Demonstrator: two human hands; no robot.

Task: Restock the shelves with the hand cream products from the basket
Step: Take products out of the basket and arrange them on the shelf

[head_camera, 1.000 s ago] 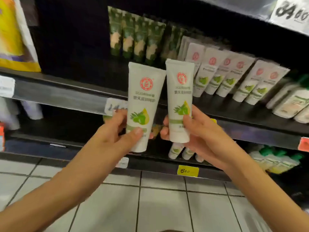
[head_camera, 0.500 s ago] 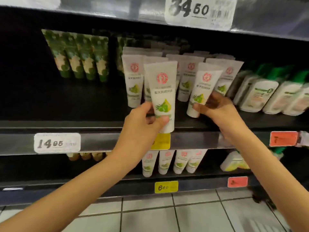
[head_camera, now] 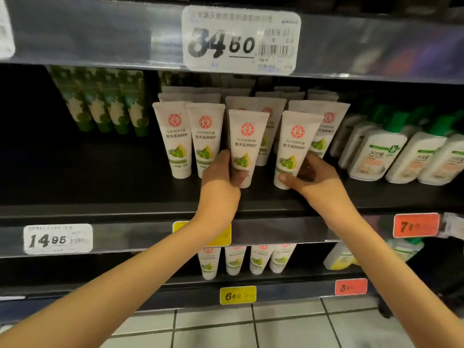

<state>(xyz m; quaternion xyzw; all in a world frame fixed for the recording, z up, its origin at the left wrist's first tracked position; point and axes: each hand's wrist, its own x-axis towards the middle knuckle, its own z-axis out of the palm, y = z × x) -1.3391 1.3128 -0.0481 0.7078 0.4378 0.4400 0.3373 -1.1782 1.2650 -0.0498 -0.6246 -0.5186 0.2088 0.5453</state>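
Progress looks partial to me: at frame centre my left grip (head_camera: 221,179) curls round one hand cream tube (head_camera: 244,144), my right grip (head_camera: 310,178) round a second tube (head_camera: 293,146), both at the shelf (head_camera: 100,187) front before stocked rows (head_camera: 175,139); basket out of view.

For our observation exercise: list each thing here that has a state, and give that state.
left hand: gripping a tube's lower end
left-hand tube: upright, cap down, held
right hand: gripping the other tube's lower end
right-hand tube: cap down, leaning slightly, held
shelved white tubes: standing cap down in rows
green tubes: standing upright
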